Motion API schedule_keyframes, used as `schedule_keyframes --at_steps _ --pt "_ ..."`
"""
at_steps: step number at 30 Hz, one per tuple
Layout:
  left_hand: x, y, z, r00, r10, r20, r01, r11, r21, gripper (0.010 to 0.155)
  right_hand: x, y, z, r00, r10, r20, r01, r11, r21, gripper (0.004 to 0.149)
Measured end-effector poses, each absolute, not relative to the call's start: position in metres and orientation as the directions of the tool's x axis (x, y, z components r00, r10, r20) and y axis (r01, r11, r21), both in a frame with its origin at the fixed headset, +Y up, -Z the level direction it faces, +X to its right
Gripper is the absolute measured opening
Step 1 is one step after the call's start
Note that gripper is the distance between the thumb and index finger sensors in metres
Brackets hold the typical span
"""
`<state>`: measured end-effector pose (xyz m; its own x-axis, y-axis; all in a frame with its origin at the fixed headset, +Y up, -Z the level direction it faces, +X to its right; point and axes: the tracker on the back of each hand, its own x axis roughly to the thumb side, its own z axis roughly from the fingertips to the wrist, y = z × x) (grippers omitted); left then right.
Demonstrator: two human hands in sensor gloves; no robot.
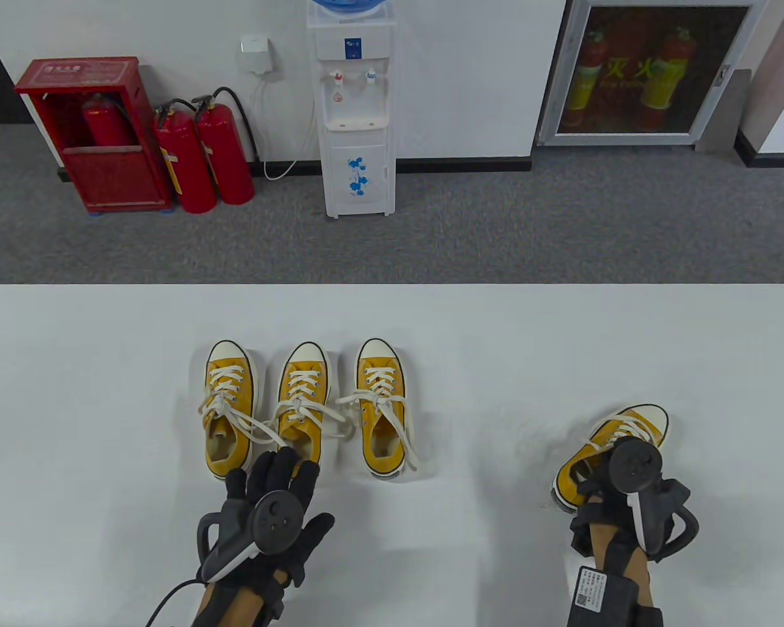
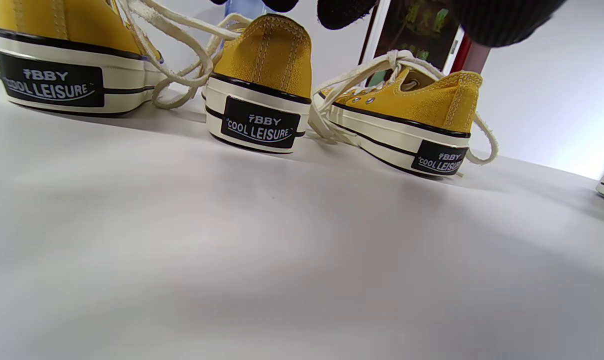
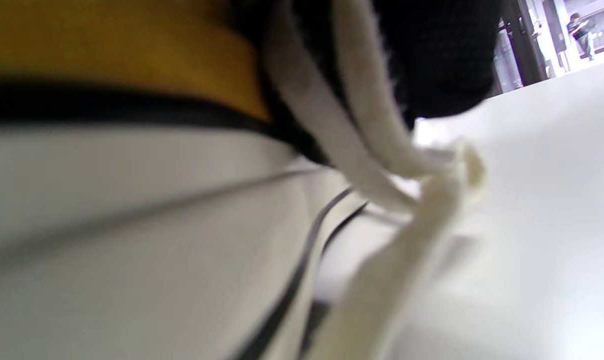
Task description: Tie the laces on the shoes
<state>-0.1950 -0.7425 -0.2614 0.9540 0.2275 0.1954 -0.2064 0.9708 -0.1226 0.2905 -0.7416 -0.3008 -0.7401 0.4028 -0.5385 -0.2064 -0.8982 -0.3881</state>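
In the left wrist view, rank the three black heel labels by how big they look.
1. Left shoe's label, largest
2. Middle shoe's label
3. Right shoe's label, smallest

They carry the same print; apparent size likely reflects nearness to the camera.

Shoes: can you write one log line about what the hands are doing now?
left hand: spread over middle shoe heel | right hand: on fourth shoe, apart at right | laces: loose | table

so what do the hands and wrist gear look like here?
Both hands, left and right, wear black knit gloves. Each back carries a dark grey tracker with a round disc head and white trim. A black cable trails from the left wrist. A white printed label sits on the right forearm unit. Forearms bare.
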Motion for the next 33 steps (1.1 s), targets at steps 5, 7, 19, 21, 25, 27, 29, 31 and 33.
schedule_keyframes --at_steps 5,7,19,21,25,27,29,31,33 --pt "-0.196 -0.742 -0.262 0.954 0.228 0.193 -0.207 0.971 -0.121 0.082 0.275 -0.727 -0.298 -0.795 0.419 -0.438 -0.222 -0.874 -0.433 0.045" --pt "-0.196 -0.742 -0.262 0.955 0.227 0.193 -0.207 0.971 -0.119 0.082 0.266 -0.720 -0.296 -0.820 0.429 -0.379 -0.244 -0.861 -0.446 0.045" --pt "-0.197 -0.742 -0.262 0.953 0.232 0.192 -0.213 0.970 -0.114 0.082 0.181 -0.681 -0.276 -0.889 0.456 0.045 -0.422 -0.774 -0.472 0.045" --pt "-0.197 -0.742 -0.262 0.953 0.234 0.192 -0.215 0.970 -0.115 0.082 0.161 -0.678 -0.271 -0.888 0.443 0.121 -0.446 -0.769 -0.458 0.045" --pt "-0.198 -0.742 -0.262 0.953 0.236 0.191 -0.217 0.970 -0.112 0.082 0.132 -0.674 -0.261 -0.874 0.423 0.238 -0.485 -0.763 -0.428 0.045" --pt "-0.198 -0.741 -0.262 0.953 0.237 0.190 -0.219 0.969 -0.111 0.082 0.118 -0.672 -0.255 -0.864 0.412 0.289 -0.501 -0.755 -0.422 0.045" --pt "-0.199 -0.741 -0.262 0.952 0.239 0.189 -0.221 0.969 -0.111 0.082 0.104 -0.669 -0.249 -0.853 0.405 0.329 -0.515 -0.755 -0.406 0.045" --pt "-0.199 -0.741 -0.262 0.951 0.244 0.189 -0.226 0.968 -0.109 0.082 0.090 -0.669 -0.243 -0.834 0.415 0.364 -0.541 -0.748 -0.384 0.045" --pt "-0.200 -0.741 -0.262 0.951 0.244 0.190 -0.227 0.968 -0.108 0.082 0.077 -0.669 -0.239 -0.819 0.422 0.388 -0.556 -0.751 -0.358 0.045"
